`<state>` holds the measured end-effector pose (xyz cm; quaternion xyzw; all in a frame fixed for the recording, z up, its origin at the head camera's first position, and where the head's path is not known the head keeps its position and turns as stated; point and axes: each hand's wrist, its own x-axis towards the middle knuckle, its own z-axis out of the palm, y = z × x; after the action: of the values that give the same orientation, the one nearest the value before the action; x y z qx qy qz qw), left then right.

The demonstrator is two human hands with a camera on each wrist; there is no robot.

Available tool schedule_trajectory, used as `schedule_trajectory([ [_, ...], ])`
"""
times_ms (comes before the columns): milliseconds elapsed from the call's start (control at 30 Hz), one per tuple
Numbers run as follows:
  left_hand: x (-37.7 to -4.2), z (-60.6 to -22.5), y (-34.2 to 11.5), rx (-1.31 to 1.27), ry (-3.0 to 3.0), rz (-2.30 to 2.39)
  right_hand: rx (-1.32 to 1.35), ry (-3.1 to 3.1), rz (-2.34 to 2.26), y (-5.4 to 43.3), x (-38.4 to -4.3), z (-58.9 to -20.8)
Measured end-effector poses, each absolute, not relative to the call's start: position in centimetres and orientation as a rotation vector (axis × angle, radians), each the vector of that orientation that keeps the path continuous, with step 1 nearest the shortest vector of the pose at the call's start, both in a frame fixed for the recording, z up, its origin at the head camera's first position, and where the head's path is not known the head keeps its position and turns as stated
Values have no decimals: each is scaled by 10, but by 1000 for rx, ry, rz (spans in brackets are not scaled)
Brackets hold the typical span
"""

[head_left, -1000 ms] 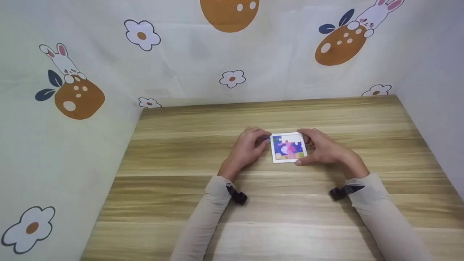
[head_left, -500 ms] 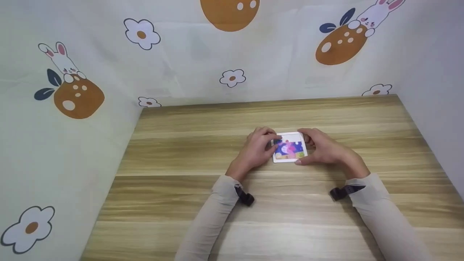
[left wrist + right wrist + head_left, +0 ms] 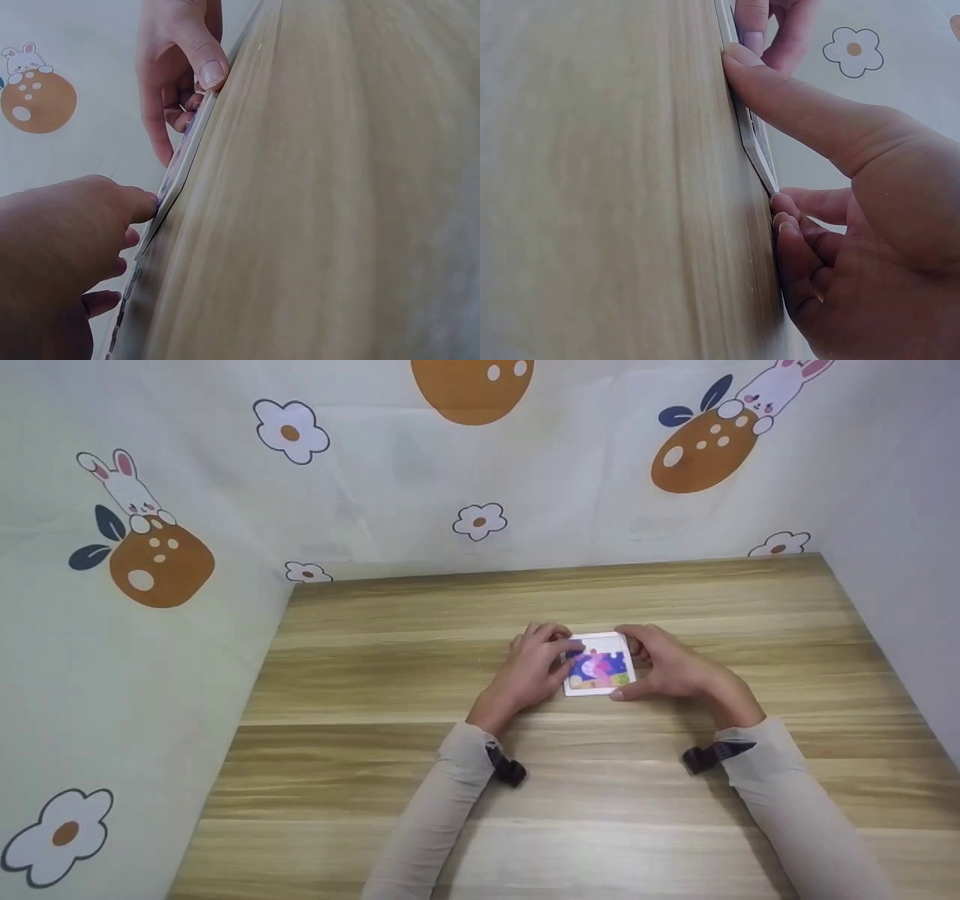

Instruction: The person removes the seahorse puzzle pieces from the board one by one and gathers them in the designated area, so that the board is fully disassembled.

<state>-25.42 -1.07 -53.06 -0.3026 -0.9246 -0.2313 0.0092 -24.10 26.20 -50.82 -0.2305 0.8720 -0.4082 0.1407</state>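
A small square jigsaw puzzle (image 3: 598, 669) in a white frame lies on the table, with a blue and pink picture and a bare white patch along its far side. My left hand (image 3: 529, 669) reaches over its left part. Thumb and index finger hold a bluish puzzle piece (image 3: 576, 643) at the far left corner, largely covered by the fingers. From the right, my right hand (image 3: 667, 664) grips the frame, thumb on the near corner and index finger at the far one. Both wrist views show the frame edge-on, low against the table.
Wood-grain table (image 3: 420, 660) surrounds the puzzle. Behind and to the left hangs a pale cloth (image 3: 390, 487) printed with rabbits, oranges and flowers. A plain pale wall (image 3: 900, 547) stands at the right. Each wrist wears a small black camera (image 3: 510, 769).
My left hand has moved right, from beside the frame with a bluish piece at its fingertips to over the puzzle's left part. It stays there since half a second ago. My right hand keeps its grip.
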Motion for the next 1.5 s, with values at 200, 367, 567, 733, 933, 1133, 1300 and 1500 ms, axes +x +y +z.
schedule_trajectory([
  [200,-253,-528,-9,-940,-2902,-771,-656,2532,-1164,263,-241,-508],
  [367,-254,-529,-8,-967,-2862,-813,-675,2544,-1163,263,-241,-509],
  [567,-253,-529,-9,-978,-2847,-795,-648,2566,-1127,264,-240,-509],
  [733,-254,-529,-10,-969,-2876,-740,-614,2576,-1105,264,-239,-508],
  [933,-254,-530,-11,-968,-2894,-740,-593,2571,-1090,264,-239,-507],
  [1133,-255,-530,-9,-966,-2896,-870,-587,2560,-1109,263,-238,-506],
  [1300,-254,-529,-7,-942,-2896,-893,-614,2561,-1125,263,-239,-507],
  [1500,-254,-527,-8,-858,-2907,-858,-651,2568,-1120,264,-241,-509],
])
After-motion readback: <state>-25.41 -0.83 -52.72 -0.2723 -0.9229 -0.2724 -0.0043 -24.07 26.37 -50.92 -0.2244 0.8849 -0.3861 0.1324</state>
